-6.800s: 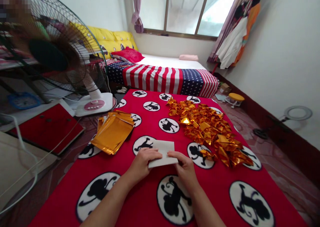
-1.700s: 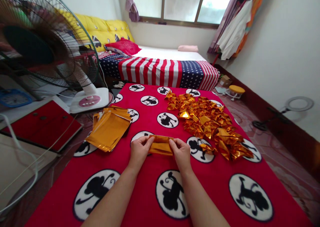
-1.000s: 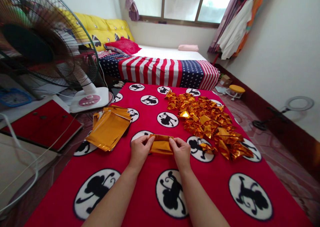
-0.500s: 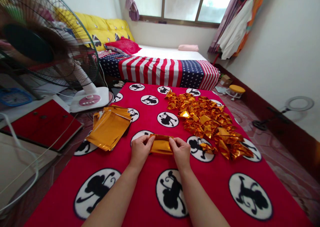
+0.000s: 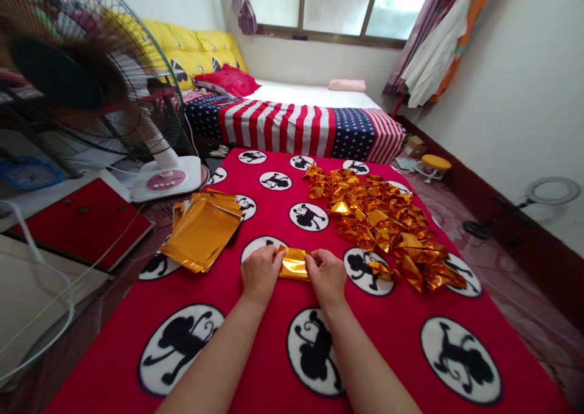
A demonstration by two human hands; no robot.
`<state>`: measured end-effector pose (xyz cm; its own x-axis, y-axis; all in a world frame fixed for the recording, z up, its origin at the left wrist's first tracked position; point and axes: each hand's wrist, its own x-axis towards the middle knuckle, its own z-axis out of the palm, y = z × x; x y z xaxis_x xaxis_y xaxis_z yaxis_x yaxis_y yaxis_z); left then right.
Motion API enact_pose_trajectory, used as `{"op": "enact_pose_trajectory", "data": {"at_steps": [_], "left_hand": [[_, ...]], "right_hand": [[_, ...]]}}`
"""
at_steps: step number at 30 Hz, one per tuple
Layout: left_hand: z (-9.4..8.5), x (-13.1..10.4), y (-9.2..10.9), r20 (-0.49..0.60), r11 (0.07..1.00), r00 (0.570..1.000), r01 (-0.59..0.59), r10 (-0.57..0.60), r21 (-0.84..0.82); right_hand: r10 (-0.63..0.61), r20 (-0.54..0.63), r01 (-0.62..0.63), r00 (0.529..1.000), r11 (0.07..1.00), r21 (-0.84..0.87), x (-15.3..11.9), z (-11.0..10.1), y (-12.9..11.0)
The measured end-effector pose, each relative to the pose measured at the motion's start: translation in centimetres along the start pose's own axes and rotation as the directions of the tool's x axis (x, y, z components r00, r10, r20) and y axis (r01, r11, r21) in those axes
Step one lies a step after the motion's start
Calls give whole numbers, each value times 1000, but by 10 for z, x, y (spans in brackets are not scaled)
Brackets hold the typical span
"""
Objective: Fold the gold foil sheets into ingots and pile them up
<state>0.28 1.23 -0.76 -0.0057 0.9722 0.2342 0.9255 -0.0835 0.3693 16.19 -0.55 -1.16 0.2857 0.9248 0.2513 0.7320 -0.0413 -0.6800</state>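
A folded strip of gold foil paper lies at the middle of the red cloth with black monkey figures. My left hand pinches its left end, thumb on top, fingers hidden beneath or behind. At the opposite end my right hand grips the strip the same way. To the left rests a loose stack of flat gold foil sheets. A heap of folded gold foil pieces spreads over the right side, and one small folded piece sits nearest my right hand.
A running fan stands at the left beside a red-topped cabinet. Behind the table is a bed with a striped and starred cover. On the floor at right are a yellow stool and a ring-light stand.
The foil strip's upper edge has been folded down, so a bright, flatter face now shows. Both hands have closed in slightly on the strip. The view has shifted a little.
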Motion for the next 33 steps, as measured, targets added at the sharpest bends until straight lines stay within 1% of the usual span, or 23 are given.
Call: {"op": "enact_pose_trajectory", "data": {"at_steps": [3,5,6,7,9,12,17,20,23,27,30,33], "left_hand": [[-3,0,4,1,998,999,53,-53,29],[-5,0,6,-29,995,996,86,-85,47],[-5,0,7,-41,995,996,83,-81,52],[-5,0,7,-42,997,997,61,-59,53],[-5,0,6,-5,999,1000,-17,17,33],[-5,2,1,64,994,992,-105,107,-37],[-13,3,-13,135,971,973,-164,188,-171],[-15,3,-19,159,947,956,-201,245,-251],[-15,2,-23,181,937,949,-199,257,-287],[-16,3,-24,224,937,942,-179,251,-299],[-19,5,-24,255,945,937,-164,239,-285],[-22,7,-23,294,956,931,-141,217,-259]], "right_hand": [[35,-26,-36,999,999,-33,0,0,-3],[-2,-50,-1,999,998,-60,-1,-1,-4],[-31,-47,27,998,997,-76,-1,-1,-4],[-56,-30,53,998,994,-91,-1,-1,-4],[-77,34,81,996,989,-121,-2,-2,-5],[-48,103,65,994,983,-173,-3,-5,-8],[28,152,0,988,984,-179,-7,-10,-18],[40,142,-10,989,979,-203,-12,-9,-24],[19,111,8,994,972,-233,-17,-4,-27],[-5,104,30,995,970,-241,-22,-2,-27],[-8,136,37,991,977,-210,-23,-7,-22],[16,178,16,984,984,-175,-23,-16,-17]]}}
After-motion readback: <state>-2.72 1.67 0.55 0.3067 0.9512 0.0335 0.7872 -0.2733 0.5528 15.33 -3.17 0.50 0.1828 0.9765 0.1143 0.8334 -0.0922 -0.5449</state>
